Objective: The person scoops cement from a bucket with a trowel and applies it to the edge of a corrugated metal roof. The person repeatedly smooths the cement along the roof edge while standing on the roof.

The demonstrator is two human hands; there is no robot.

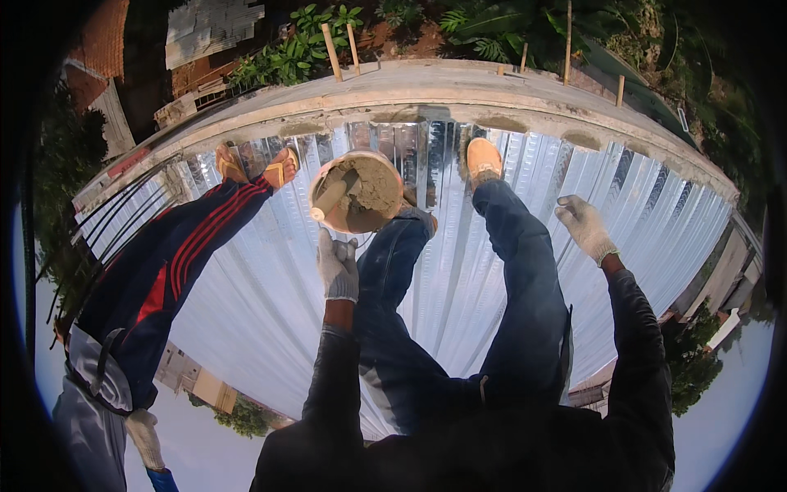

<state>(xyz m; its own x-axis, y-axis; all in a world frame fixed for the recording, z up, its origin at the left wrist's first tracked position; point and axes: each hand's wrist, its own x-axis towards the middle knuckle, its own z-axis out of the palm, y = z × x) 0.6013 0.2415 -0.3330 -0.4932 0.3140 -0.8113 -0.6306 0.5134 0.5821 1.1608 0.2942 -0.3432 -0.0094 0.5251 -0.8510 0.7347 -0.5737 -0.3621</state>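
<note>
A bucket (377, 184) of grey wet mortar, with a trowel (332, 199) lying in it by its wooden handle, stands on the corrugated metal roofing by my left foot. My left hand (336, 266), in a white knitted glove, is just below the bucket in the view, fingers curled; whether they hold anything is hidden. My right hand (584, 225), gloved likewise, hangs over the roofing to the right with fingers bent in and nothing visible in them. My legs reach forward, feet in tan shoes (484, 156) near a mortar-patched concrete ledge (525, 105).
A co-worker in striped track pants (188, 254) and flip-flops is at the left, a gloved hand (143, 435) low down. Dark rods (123, 205) jut there. Bamboo stakes (332, 53) rise beyond the ledge, with plants and lower roofs. The metal sheets (631, 246) curve across the view.
</note>
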